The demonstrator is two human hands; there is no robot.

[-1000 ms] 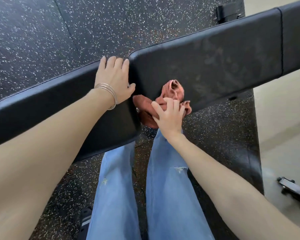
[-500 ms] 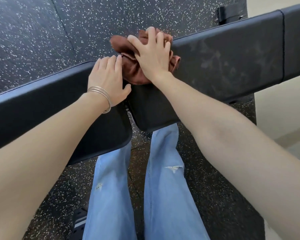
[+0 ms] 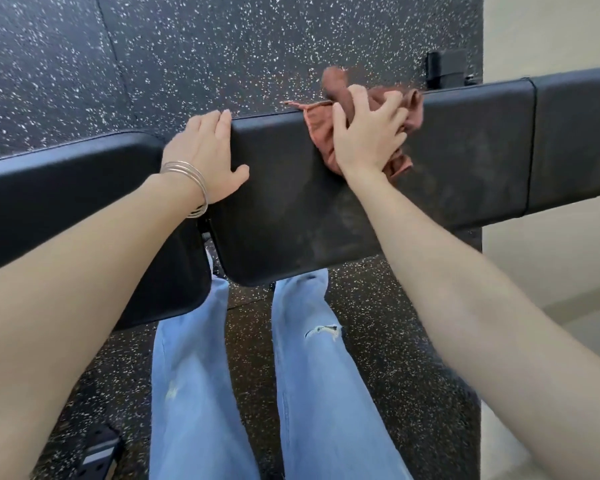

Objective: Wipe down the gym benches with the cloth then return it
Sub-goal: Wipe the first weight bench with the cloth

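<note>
- Nearest me, below the long black padded gym bench, are the person's pale blue jeans, one knee torn, on the dark speckled rubber floor.
- On the bench, the left hand, thin silver bangles at its wrist, lies flat across the gap between two pads. Its fingers are close together and hooked over the far edge, the thumb spread onto the near face. It holds nothing, and looks to be bracing.
- To the right along the bench, the right hand presses the crumpled rust-brown cloth against the pad's far edge, fingers splayed over the bunched fabric.
- Half a second ago the cloth sat beside the left hand by the gap. A second ago it was at the near edge. So the stroke has gone across the pad and is now moving rightward.
- The middle pad shows dull smears to the right of the cloth, so I judge the wiping is well short of done and the return is still ahead.
- Beyond the bench's far edge, a small black bracket stands on the floor by the pale wall.
</note>
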